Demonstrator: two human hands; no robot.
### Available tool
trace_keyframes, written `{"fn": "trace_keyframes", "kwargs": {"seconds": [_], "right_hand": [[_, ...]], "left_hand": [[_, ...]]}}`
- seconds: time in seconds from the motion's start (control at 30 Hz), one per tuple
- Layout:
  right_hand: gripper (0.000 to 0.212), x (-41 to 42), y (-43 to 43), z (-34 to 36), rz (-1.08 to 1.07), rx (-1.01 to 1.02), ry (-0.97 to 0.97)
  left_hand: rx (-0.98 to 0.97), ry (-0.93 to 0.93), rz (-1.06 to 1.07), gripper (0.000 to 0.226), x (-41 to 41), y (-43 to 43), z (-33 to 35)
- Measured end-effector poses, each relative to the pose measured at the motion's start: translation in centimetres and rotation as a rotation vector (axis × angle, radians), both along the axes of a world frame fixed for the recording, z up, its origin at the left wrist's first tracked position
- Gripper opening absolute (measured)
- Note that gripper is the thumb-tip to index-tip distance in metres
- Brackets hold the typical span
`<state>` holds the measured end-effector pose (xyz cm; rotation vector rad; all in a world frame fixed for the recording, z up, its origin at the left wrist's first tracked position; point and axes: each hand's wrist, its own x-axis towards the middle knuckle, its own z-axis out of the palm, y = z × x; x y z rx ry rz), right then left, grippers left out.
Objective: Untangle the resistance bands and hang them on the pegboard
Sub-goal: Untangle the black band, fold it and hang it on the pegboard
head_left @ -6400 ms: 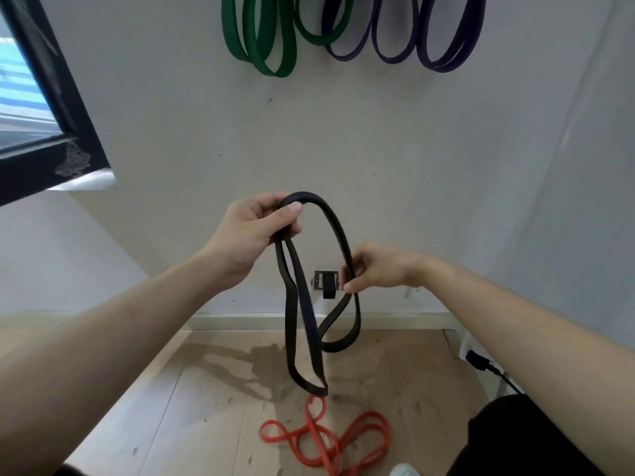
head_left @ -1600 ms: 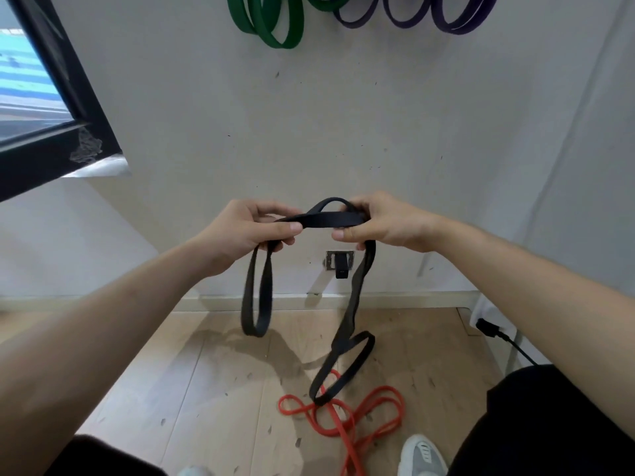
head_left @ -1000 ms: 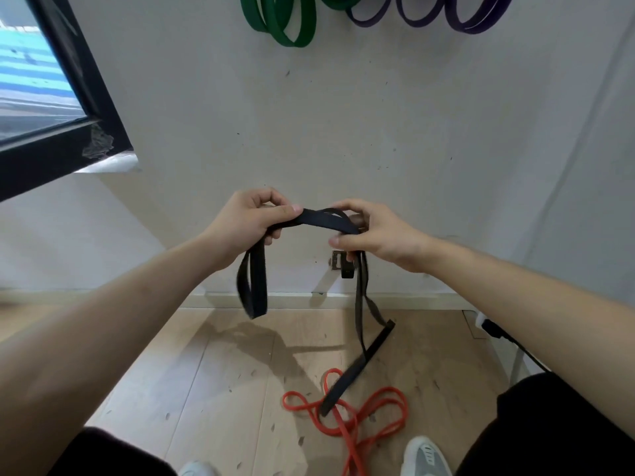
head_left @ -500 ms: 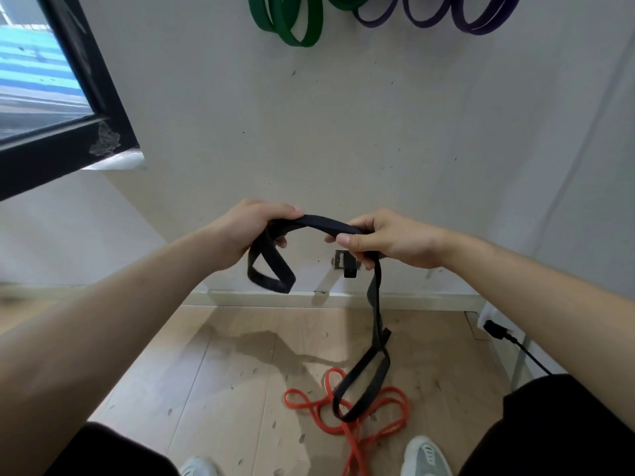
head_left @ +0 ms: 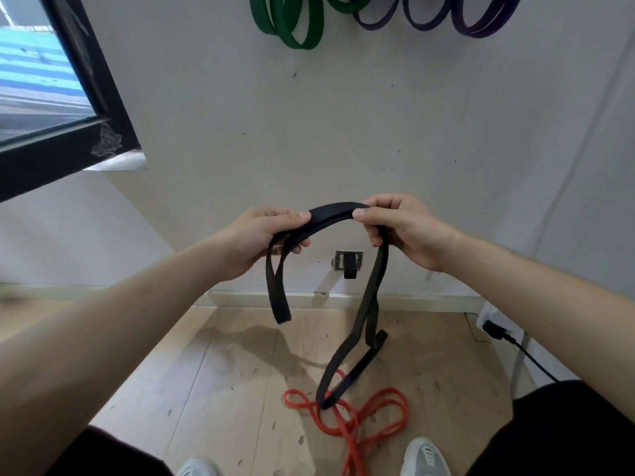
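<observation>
Both hands hold a black resistance band (head_left: 331, 214) at chest height in front of the wall. My left hand (head_left: 261, 238) grips its left part, and a short loop hangs below the fingers. My right hand (head_left: 402, 228) pinches the right part, from which a long twisted loop drops toward the floor. An orange band (head_left: 357, 417) lies tangled on the wooden floor under that loop. Green bands (head_left: 292, 22) and purple bands (head_left: 474, 18) hang on the wall at the top edge; their pegs are out of view.
A dark window frame (head_left: 86, 108) juts out at the left. A wall socket with a black plug (head_left: 348, 264) sits low on the wall. A black cable (head_left: 515, 345) runs along the floor at the right. My shoes (head_left: 424, 456) stand by the orange band.
The short loop under my left hand has dropped longer since half a second ago. The long right loop has swung and twisted slightly. Both hands stay close together on the black band.
</observation>
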<state>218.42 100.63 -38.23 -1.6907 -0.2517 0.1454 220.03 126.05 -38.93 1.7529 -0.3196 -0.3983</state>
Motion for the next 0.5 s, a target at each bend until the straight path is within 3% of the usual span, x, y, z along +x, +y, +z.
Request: {"fn": "trace_keyframes", "kwargs": {"seconds": [0.1,0.23,0.5], "right_hand": [[0.022,-0.2,-0.3,-0.1,-0.034,-0.046,-0.150],[0.013,-0.2,-0.5,0.0,-0.069,-0.101,-0.246],[0.003,0.1,-0.5,0.3,-0.190,-0.037,-0.243]], "left_hand": [[-0.027,-0.018,0.017,0.017,-0.1,0.1,-0.1],[0.002,-0.080,0.004,0.004,-0.3,0.3,-0.5],[0.187,-0.191,-0.127,0.033,-0.7,0.2,-1.1]]}}
